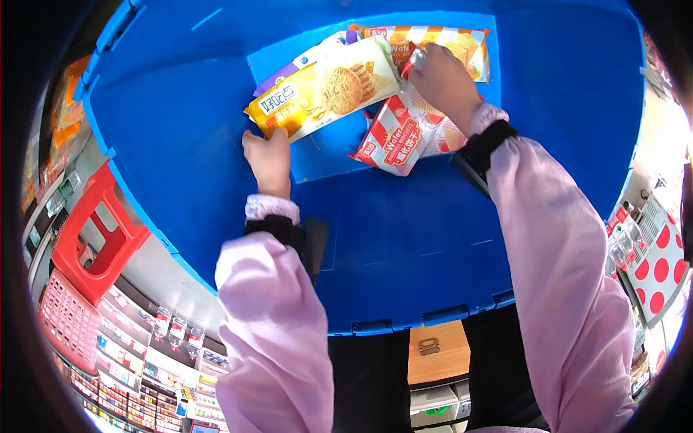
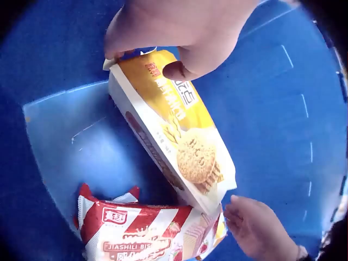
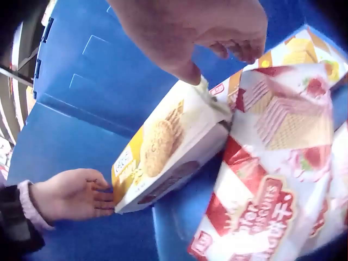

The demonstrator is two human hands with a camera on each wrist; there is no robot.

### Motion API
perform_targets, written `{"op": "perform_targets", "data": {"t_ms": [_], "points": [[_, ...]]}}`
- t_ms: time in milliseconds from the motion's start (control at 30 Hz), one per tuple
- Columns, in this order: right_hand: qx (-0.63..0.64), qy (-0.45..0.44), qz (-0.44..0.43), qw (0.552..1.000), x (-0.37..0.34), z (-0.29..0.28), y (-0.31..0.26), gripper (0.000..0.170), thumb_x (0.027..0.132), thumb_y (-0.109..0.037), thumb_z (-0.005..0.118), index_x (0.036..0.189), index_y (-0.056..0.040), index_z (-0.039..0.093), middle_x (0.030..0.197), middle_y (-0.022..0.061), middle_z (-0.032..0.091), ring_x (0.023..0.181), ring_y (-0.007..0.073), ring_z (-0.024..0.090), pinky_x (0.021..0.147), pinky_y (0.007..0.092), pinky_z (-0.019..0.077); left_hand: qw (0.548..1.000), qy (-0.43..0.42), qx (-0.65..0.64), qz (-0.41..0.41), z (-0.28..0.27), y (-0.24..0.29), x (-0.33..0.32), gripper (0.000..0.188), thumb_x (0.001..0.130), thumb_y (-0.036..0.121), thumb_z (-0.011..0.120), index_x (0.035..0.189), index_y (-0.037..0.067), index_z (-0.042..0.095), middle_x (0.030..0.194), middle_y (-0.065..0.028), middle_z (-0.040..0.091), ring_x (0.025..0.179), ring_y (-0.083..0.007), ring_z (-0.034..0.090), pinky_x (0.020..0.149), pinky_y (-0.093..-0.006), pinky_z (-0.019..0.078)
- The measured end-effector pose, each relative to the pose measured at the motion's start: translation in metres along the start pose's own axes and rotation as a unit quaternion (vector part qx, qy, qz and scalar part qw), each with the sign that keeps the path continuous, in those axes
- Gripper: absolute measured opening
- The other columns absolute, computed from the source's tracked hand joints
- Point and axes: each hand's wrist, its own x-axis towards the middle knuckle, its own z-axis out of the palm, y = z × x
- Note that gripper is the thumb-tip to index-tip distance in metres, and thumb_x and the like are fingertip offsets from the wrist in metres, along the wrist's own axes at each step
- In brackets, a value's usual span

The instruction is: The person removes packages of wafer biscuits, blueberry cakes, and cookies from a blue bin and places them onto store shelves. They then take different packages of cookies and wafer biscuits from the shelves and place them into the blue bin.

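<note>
A yellow-and-white biscuit pack (image 1: pixel 339 90) lies slanted in the blue bin. My left hand (image 1: pixel 268 162) holds its left end, the thumb on the printed face in the left wrist view. My right hand (image 3: pixel 201 32) hovers at the pack's other end, thumb close to the white corner, fingers loosely bent with a gap between them and the thumb. Red-and-white wafer packs (image 1: pixel 397 137) lie below and beside that hand. An orange-striped wafer pack (image 1: pixel 462 47) lies behind it, and a purple-and-white pack (image 1: pixel 289 72) is partly hidden behind the yellow one.
The blue bin's walls (image 1: pixel 570 86) surround the packs. Outside at the left are a red plastic stool (image 1: pixel 101 231), a pink basket (image 1: pixel 68 317) and stocked shelves. Bottles and a red-dotted white item (image 1: pixel 657 270) are at the right.
</note>
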Motion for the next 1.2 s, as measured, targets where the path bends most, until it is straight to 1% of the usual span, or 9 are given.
{"op": "perform_targets", "data": {"t_ms": [33, 133, 367, 433, 500, 567, 867, 1033, 1200], "points": [[0.048, 0.003, -0.004, 0.999, 0.008, 0.007, -0.009, 0.042, 0.074, -0.023, 0.058, 0.104, 0.0061, 0.051, 0.091, 0.0259, 0.058, 0.086, 0.0380, 0.057, 0.077, 0.0419, 0.0449, 0.985, -0.069, -0.152, -0.034, -0.002, 0.005, 0.005, 0.042, 0.074, 0.007, 0.054, 0.110, -0.011, 0.043, 0.106, -0.0214, 0.054, 0.096, -0.0274, 0.053, 0.083, -0.0333, 0.0417], [0.069, -0.118, 0.015, 0.990, 0.018, 0.016, -0.029, 0.044, 0.074, -0.027, 0.055, 0.101, 0.0078, 0.052, 0.087, 0.0264, 0.059, 0.082, 0.0384, 0.058, 0.075, 0.0415, 0.0453, 0.969, -0.115, -0.200, -0.091, 0.002, 0.012, 0.015, 0.035, 0.077, 0.005, 0.053, 0.108, -0.009, 0.048, 0.102, -0.0154, 0.057, 0.092, -0.0201, 0.055, 0.081, -0.0295, 0.0420], [0.180, -0.055, 0.067, 0.980, -0.027, -0.018, -0.054, 0.043, 0.075, -0.026, 0.058, 0.101, 0.0080, 0.052, 0.088, 0.0241, 0.060, 0.082, 0.0332, 0.060, 0.072, 0.0379, 0.0460, 0.968, -0.130, -0.212, -0.034, -0.029, 0.035, -0.022, 0.031, 0.078, 0.006, 0.051, 0.106, -0.008, 0.048, 0.100, -0.0140, 0.057, 0.092, -0.0186, 0.054, 0.082, -0.0283, 0.0417], [0.259, -0.016, 0.003, 0.966, -0.060, -0.042, -0.047, 0.039, 0.076, -0.018, 0.059, 0.103, 0.0077, 0.050, 0.088, 0.0211, 0.060, 0.083, 0.0265, 0.060, 0.072, 0.0347, 0.0455, 0.965, -0.145, -0.218, -0.015, -0.052, 0.060, -0.059, 0.032, 0.078, 0.003, 0.049, 0.109, -0.005, 0.045, 0.100, -0.0121, 0.055, 0.092, -0.0174, 0.053, 0.083, -0.0274, 0.0412], [0.306, -0.062, 0.070, 0.947, -0.098, -0.100, -0.062, 0.040, 0.076, -0.008, 0.059, 0.111, 0.0069, 0.046, 0.094, 0.0174, 0.058, 0.090, 0.0204, 0.057, 0.077, 0.0314, 0.0443, 0.953, -0.160, -0.257, -0.014, -0.078, 0.082, -0.100, 0.038, 0.077, -0.002, 0.043, 0.115, -0.006, 0.041, 0.107, -0.0128, 0.052, 0.101, -0.0177, 0.049, 0.088, -0.0276, 0.0381], [0.325, -0.059, 0.070, 0.941, -0.136, -0.134, -0.058, 0.046, 0.075, -0.010, 0.057, 0.116, 0.0047, 0.042, 0.102, 0.0251, 0.055, 0.098, 0.0376, 0.054, 0.083, 0.0371, 0.0431, 0.935, -0.201, -0.290, -0.016, -0.107, 0.096, -0.141, 0.048, 0.076, -0.008, 0.040, 0.124, -0.007, 0.032, 0.118, -0.0148, 0.046, 0.112, -0.0198, 0.044, 0.097, -0.0292, 0.0323], [0.246, -0.007, 0.060, 0.967, -0.276, -0.412, -0.203, 0.045, 0.073, -0.011, 0.060, 0.114, 0.0021, 0.044, 0.098, 0.0227, 0.056, 0.093, 0.0378, 0.054, 0.077, 0.0374, 0.0446, 0.910, -0.185, -0.370, 0.016, -0.298, 0.234, -0.290, 0.058, 0.082, -0.006, 0.045, 0.133, -0.002, 0.018, 0.119, -0.0133, 0.044, 0.111, -0.0193, 0.045, 0.093, -0.0278, 0.0362], [0.301, 0.069, 0.021, 0.951, -0.334, -0.487, -0.269, 0.034, 0.073, -0.013, 0.061, 0.101, 0.0033, 0.049, 0.084, 0.0194, 0.058, 0.077, 0.0315, 0.059, 0.068, 0.0358, 0.0464, 0.923, -0.219, -0.286, 0.135, -0.420, 0.297, -0.308, 0.052, 0.076, -0.002, 0.050, 0.126, -0.002, 0.035, 0.109, -0.0107, 0.053, 0.101, -0.0173, 0.051, 0.082, -0.0273, 0.0425], [0.332, 0.089, -0.058, 0.937, -0.358, -0.527, -0.307, 0.031, 0.071, -0.010, 0.065, 0.094, 0.0063, 0.050, 0.073, 0.0147, 0.053, 0.064, 0.0233, 0.056, 0.059, 0.0307, 0.0457, 0.919, -0.137, -0.261, 0.263, -0.493, 0.331, -0.320, 0.051, 0.075, 0.004, 0.054, 0.124, -0.001, 0.039, 0.102, -0.0134, 0.054, 0.090, -0.0211, 0.053, 0.075, -0.0290, 0.0433]]}}
